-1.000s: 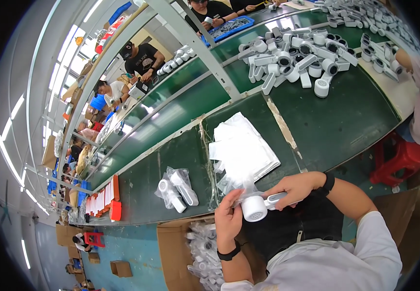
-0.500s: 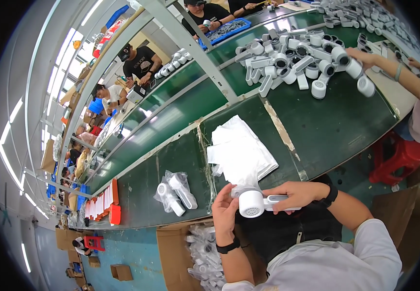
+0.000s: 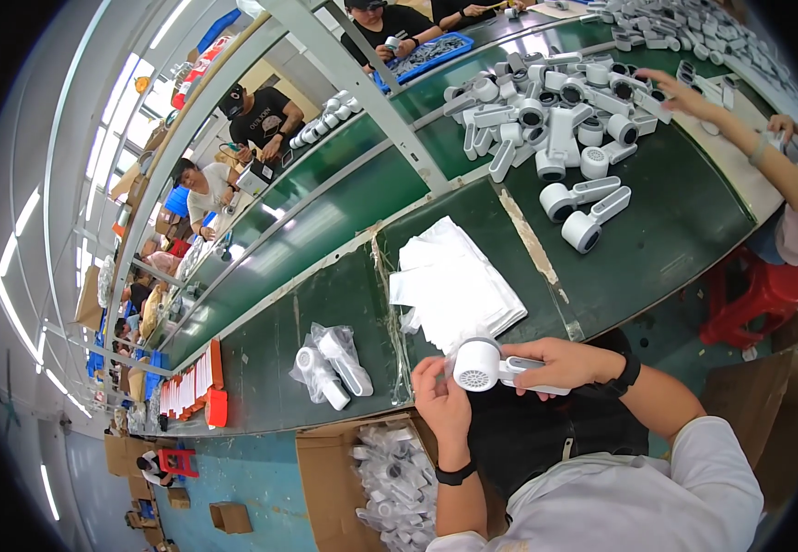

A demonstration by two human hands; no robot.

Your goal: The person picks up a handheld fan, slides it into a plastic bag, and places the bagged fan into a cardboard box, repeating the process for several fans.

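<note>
My right hand (image 3: 555, 365) is closed around the grey-and-white handle of a white handheld device (image 3: 478, 366) with a round, perforated head. The head faces up toward me, just past the table edge. At the head's left side my left hand (image 3: 442, 397) has its fingers curled, pinching clear plastic film by the head; the fingertips are partly hidden. Just beyond lies a stack of white plastic bags (image 3: 459, 281) on the green table. Left of the stack, two devices in clear bags (image 3: 333, 366) lie side by side.
Loose devices form a large pile (image 3: 546, 110) at the far right, with two lying nearer. A co-worker's arm (image 3: 730, 124) reaches over there. Below the table edge an open carton (image 3: 330, 478) holds bagged devices. An orange-red bin with white sheets (image 3: 196, 386) stands left. A metal frame post (image 3: 390, 120) rises beyond.
The device in my hands has moved slightly up and away from me, and my left hand has shifted a little right. The co-worker's hand has let go of devices; two now lie nearer me.
</note>
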